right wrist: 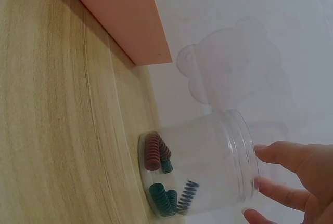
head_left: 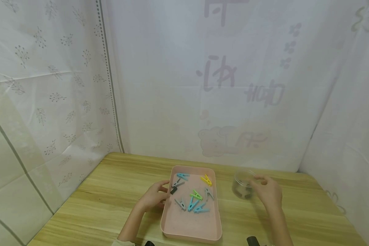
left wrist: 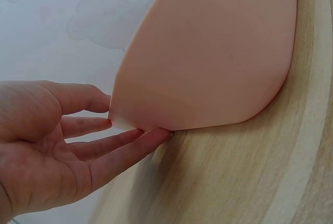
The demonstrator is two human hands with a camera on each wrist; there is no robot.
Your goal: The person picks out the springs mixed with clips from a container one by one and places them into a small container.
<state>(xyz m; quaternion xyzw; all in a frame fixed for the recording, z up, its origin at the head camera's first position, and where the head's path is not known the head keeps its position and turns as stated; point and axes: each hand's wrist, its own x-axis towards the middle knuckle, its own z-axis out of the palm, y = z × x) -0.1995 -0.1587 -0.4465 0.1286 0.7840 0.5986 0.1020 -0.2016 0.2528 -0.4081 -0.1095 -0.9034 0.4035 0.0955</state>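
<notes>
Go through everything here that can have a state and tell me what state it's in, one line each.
Pink tray: flat on the table, holding loose clothespins.
Clothespins: scattered in the tray, none clipped to anything.
Clear jar: upright, no lid, coil springs at the bottom.
Left hand: straight fingers touching the tray's left wall.
Right hand: fingers at the jar's rim; grip unclear.

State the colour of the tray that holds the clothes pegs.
Pale pink. The tray shows best in the head view, with the left hand touching its side.

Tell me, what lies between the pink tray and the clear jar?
Only bare wooden table lies between the pink tray and the clear jar, as the head view shows.
</notes>
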